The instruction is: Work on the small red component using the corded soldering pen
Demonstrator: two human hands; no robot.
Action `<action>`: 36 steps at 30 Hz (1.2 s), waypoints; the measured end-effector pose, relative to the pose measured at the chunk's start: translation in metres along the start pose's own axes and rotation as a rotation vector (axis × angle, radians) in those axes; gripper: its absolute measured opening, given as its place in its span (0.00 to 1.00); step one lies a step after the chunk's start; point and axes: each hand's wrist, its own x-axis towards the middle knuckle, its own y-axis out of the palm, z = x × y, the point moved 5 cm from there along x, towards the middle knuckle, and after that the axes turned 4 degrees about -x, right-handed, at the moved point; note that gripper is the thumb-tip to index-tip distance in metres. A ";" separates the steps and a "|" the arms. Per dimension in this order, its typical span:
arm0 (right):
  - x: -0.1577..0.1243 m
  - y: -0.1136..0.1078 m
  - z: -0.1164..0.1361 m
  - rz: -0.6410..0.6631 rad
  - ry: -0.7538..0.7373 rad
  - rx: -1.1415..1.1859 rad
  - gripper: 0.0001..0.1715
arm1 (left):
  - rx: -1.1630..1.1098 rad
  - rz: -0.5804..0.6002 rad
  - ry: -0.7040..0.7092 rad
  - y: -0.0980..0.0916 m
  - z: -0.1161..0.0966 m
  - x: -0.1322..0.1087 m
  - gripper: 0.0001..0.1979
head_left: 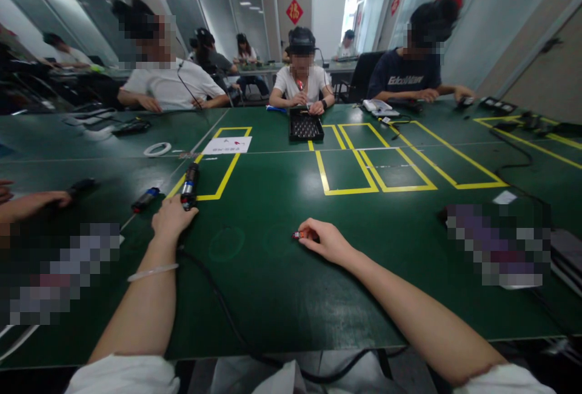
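My left hand (pixel 174 219) is closed around the near end of a dark cylinder with a silver band (pixel 190 182), which stretches away from me at the left yellow frame. What kind of thing it is does not show. To its left lies a similar dark cylinder with blue and red parts (pixel 145 200). Between the thumb and fingers of my right hand (pixel 328 241) is a small red and silver piece (pixel 297 235), held over the bare middle of the green table (pixel 273 297). It is too small to name.
Yellow tape rectangles (pixel 350 191) mark the table. A printed paper (pixel 228 145) and a white tape roll (pixel 157 150) lie farther off. Across from me a person works at a black tray (pixel 306 125). A black cable (pixel 222 297) runs near my left arm.
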 end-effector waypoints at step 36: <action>0.006 -0.004 -0.011 -0.080 0.139 -0.271 0.08 | -0.290 0.114 0.927 0.015 -0.217 -0.189 0.29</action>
